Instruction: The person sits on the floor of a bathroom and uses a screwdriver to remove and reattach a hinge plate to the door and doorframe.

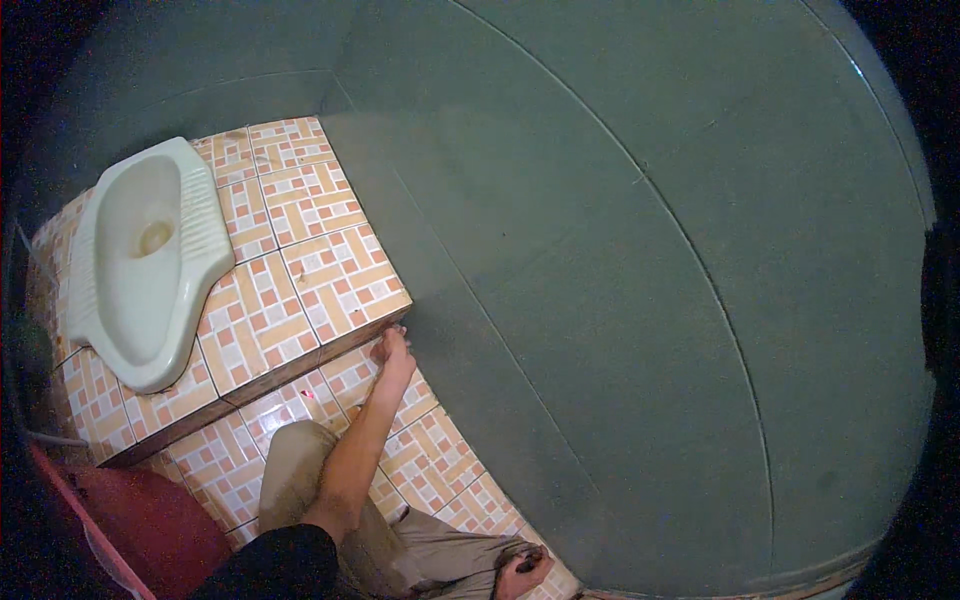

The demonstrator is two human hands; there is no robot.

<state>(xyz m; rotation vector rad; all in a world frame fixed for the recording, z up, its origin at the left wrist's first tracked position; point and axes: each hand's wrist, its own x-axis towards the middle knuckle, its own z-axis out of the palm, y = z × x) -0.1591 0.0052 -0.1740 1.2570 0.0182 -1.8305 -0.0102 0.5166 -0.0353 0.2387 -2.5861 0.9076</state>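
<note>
Step (344,268) meets green wall (560,250) beside the partly curled left hand (396,345); whether it or the half-curled right hand (524,574) grips anything, I can't tell. Careless reaching could scrape knuckles.

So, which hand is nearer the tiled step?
The left hand, by the near right corner of the tiled step; the right hand is farther away, beside the trousers.

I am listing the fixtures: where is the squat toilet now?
In the head view, the white squat toilet lies on the left, set in the tiled step, left of the left hand.
</note>
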